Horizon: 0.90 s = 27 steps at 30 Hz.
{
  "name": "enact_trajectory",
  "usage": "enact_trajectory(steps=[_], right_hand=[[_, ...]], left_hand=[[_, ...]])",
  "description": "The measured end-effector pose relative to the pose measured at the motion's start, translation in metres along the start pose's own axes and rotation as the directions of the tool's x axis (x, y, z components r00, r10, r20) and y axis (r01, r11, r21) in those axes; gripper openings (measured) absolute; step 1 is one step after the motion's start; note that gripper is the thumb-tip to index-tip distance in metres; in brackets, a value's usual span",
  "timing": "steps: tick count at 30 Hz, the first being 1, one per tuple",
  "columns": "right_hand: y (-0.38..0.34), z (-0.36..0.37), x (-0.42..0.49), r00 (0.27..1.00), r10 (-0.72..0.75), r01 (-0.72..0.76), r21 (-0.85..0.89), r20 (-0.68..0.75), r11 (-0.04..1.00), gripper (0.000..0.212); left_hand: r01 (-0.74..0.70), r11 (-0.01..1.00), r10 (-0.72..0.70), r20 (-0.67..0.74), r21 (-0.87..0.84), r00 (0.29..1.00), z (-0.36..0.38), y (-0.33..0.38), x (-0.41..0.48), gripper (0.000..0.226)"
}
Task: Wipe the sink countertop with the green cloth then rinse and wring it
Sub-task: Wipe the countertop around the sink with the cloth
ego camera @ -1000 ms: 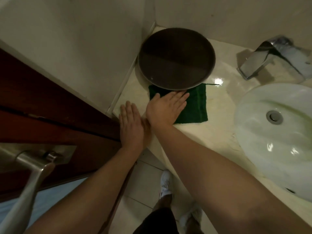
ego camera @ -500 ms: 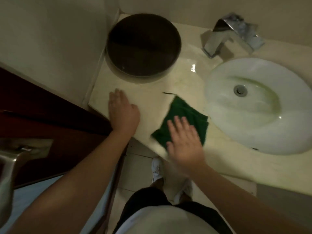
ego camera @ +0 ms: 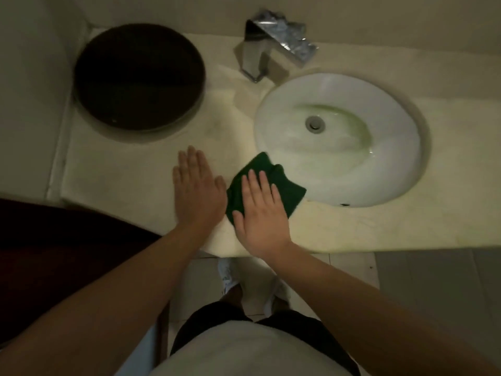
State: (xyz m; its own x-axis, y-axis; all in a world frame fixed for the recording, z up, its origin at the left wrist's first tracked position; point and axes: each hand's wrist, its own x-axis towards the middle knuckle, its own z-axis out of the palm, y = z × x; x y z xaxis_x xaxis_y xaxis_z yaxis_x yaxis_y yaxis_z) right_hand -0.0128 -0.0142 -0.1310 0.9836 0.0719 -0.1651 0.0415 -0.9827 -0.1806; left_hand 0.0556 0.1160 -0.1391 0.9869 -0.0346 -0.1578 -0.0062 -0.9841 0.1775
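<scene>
Cloth (ego camera: 287, 185) on desk (ego camera: 122, 172), near edge, against sink (ego camera: 393, 164) rim. Your right hand (ego camera: 261, 213) presses it, fingers (ego camera: 253, 183) straight. Left hand (ego camera: 198, 191) flat on desk beside it. Cloth likely soft, light, bunches easily; pinch free far corner.

Glossy white ceramic sink (ego camera: 352, 169), polished mirror-bright metal faucet (ego camera: 273, 47), pale stone-look countertop (ego camera: 122, 169) with a soft sheen, nubby green cloth (ego camera: 282, 183), matt dark-brown round tray (ego camera: 139, 76), dark reddish wood door (ego camera: 54, 253)
</scene>
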Motion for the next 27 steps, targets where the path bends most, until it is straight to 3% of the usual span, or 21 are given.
enact_trajectory(steps=[3,7,10,12,15,17,19,22,24,27], right_hand=[[0.049,-0.009,-0.023,1.0,0.001,-0.001,-0.008,0.02,1.0,0.07],[0.138,-0.02,-0.066,0.956,0.286,-0.289,-0.03,-0.062,0.957,0.062],[0.178,-0.022,-0.079,0.924,0.355,-0.347,0.077,-0.144,0.935,0.051],[0.18,-0.025,-0.071,0.858,0.475,-0.426,0.243,-0.198,0.871,0.038],[0.166,-0.051,-0.049,0.714,0.686,-0.493,0.597,-0.138,0.633,0.034],[0.16,-0.074,-0.029,0.687,0.726,-0.438,0.803,0.008,0.405,0.037],[0.156,-0.094,-0.012,0.727,0.666,-0.399,0.892,0.165,0.213,0.037],[0.156,-0.116,0.001,0.753,0.542,-0.368,0.922,0.373,-0.122,0.035],[0.163,-0.131,0.003,0.77,0.418,-0.35,0.867,0.481,-0.354,0.039],[0.188,-0.146,0.007,0.834,0.254,-0.333,0.814,0.49,-0.477,0.044]], left_hand=[[-0.012,1.0,0.012,-0.009,-0.003,1.0,0.0,0.0,-0.001,0.07],[-0.01,1.0,0.01,-0.021,-0.009,1.0,-0.003,0.001,-0.003,0.069],[-0.013,1.0,0.013,-0.017,-0.01,1.0,-0.003,0.003,-0.004,0.068],[0.004,1.0,-0.004,-0.002,-0.031,1.0,-0.005,0.003,-0.003,0.068],[0.034,0.994,-0.029,0.047,-0.101,0.998,-0.011,0.008,0.003,0.069],[-0.018,0.977,0.038,0.089,-0.213,0.995,-0.021,0.027,0.004,0.068],[-0.067,0.901,0.134,0.128,-0.429,0.983,-0.036,0.061,-0.001,0.063],[0.037,0.689,0.173,0.214,-0.724,0.961,-0.056,0.117,-0.007,0.061],[0.091,0.574,0.25,0.279,-0.814,0.927,-0.063,0.147,-0.006,0.06],[0.145,0.474,0.242,0.287,-0.868,0.927,-0.07,0.18,-0.001,0.026]])
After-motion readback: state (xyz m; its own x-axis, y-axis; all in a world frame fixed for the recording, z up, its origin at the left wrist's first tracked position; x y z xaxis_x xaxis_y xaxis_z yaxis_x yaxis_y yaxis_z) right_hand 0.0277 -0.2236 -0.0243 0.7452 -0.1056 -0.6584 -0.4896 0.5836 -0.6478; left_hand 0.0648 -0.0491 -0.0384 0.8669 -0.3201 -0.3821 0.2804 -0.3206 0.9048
